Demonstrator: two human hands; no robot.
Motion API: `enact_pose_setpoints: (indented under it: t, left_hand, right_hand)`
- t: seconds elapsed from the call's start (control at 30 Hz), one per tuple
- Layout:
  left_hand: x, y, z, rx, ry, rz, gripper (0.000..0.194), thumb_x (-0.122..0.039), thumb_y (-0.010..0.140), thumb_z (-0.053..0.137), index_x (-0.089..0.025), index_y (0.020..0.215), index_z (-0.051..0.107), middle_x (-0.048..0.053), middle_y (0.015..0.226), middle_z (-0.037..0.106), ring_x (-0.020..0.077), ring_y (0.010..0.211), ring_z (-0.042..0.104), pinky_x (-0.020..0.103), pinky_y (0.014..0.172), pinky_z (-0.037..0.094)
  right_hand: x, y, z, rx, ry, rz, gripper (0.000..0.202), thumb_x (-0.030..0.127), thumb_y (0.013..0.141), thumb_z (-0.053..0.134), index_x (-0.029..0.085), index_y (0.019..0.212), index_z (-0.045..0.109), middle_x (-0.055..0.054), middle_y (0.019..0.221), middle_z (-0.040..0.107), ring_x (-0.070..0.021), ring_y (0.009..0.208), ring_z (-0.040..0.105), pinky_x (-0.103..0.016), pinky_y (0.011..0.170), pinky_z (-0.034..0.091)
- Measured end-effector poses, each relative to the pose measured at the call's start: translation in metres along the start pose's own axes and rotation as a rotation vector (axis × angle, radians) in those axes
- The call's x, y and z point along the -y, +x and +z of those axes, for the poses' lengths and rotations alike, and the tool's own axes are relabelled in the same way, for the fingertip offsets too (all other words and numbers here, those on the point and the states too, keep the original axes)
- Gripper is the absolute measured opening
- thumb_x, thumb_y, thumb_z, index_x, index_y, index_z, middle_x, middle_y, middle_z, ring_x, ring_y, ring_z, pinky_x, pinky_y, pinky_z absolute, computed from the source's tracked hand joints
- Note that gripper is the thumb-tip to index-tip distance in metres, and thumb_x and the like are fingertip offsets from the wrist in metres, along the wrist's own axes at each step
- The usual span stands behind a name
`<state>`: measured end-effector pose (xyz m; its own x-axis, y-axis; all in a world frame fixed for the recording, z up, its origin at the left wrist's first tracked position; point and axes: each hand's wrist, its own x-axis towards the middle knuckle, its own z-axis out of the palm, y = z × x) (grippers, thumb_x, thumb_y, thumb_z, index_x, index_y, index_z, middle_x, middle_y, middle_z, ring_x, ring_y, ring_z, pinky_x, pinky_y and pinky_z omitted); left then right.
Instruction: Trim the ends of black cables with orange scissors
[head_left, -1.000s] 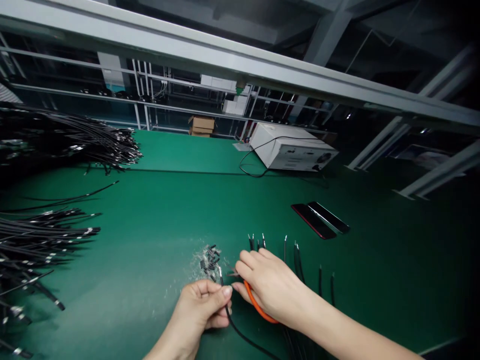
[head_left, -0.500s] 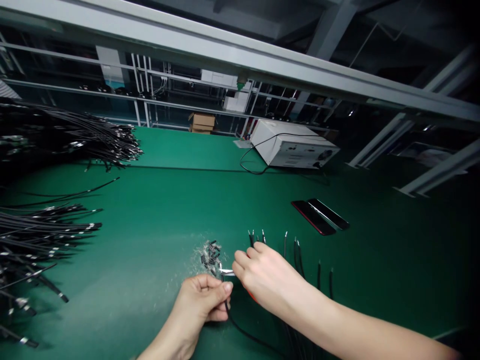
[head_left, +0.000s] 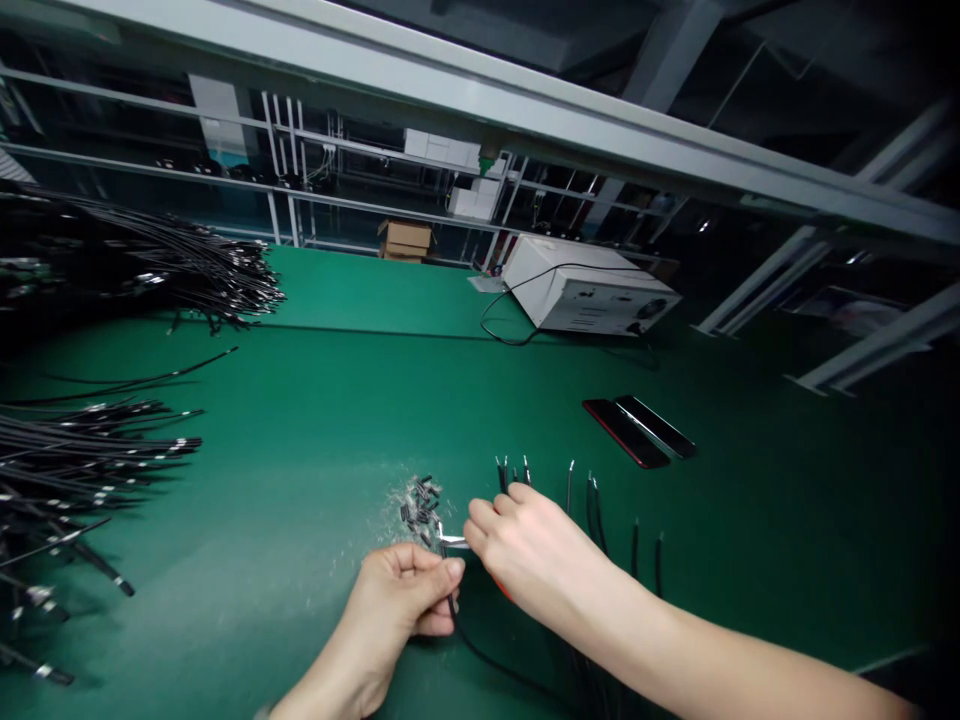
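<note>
My left hand [head_left: 401,610] pinches a black cable [head_left: 480,652] close to its end, between thumb and fingers. From there the cable trails down and right, under my right forearm. My right hand [head_left: 521,540] is closed around scissors [head_left: 454,543], whose shiny blades point left and meet the cable tip just above my left fingers. A bit of red-orange handle shows below the right hand; the rest is hidden. Beyond the blades lies a small pile of short black offcuts [head_left: 420,505] with fine pale strands around it.
Black cables [head_left: 570,485] with bare tips lie behind and under my right arm. Bundles of black cables [head_left: 97,455] fill the left side. Two dark phones [head_left: 630,433] lie at right, before a white box-shaped device [head_left: 585,290] with a cord. The green table [head_left: 337,380] spreads beneath.
Hardly anything differs. The view has shifted slightly, and both hands keep the same hold, with the scissor blades still at the cable tip.
</note>
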<state>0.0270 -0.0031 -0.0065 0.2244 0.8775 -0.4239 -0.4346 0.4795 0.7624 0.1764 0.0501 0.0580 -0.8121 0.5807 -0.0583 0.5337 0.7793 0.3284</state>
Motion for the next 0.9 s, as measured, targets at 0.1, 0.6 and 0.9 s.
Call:
enact_pose_setpoints:
  t: [0.1, 0.6, 0.9]
  left_hand:
    - [0.000, 0.000, 0.000, -0.012, 0.018, 0.011, 0.064, -0.049, 0.058, 0.080, 0.003, 0.080, 0.050, 0.014, 0.071, 0.048, 0.0109, 0.057, 0.046, 0.014, 0.052, 0.046]
    - [0.010, 0.008, -0.006, -0.032, 0.097, 0.036, 0.066, -0.052, 0.058, 0.078, 0.003, 0.081, 0.050, 0.016, 0.073, 0.049, 0.0121, 0.056, 0.047, 0.015, 0.052, 0.046]
    - [0.006, 0.005, -0.003, -0.035, 0.084, 0.030, 0.063, -0.048, 0.063, 0.077, 0.005, 0.085, 0.050, 0.017, 0.076, 0.049, 0.0132, 0.060, 0.048, 0.016, 0.055, 0.047]
  right_hand:
    - [0.001, 0.003, -0.003, 0.031, -0.023, -0.016, 0.005, 0.010, 0.071, 0.044, 0.015, 0.069, 0.045, -0.005, 0.066, 0.039, -0.0180, 0.056, 0.035, -0.033, 0.057, 0.020]
    - [0.009, 0.003, -0.002, 0.137, -0.261, -0.033, 0.006, 0.009, 0.070, 0.037, 0.015, 0.068, 0.039, -0.007, 0.063, 0.031, -0.0207, 0.058, 0.037, -0.033, 0.051, 0.021]
    - [-0.001, 0.003, 0.012, 0.057, 0.023, -0.017, 0.010, 0.007, 0.069, 0.043, 0.016, 0.068, 0.047, -0.004, 0.063, 0.041, -0.0180, 0.051, 0.035, -0.030, 0.050, 0.014]
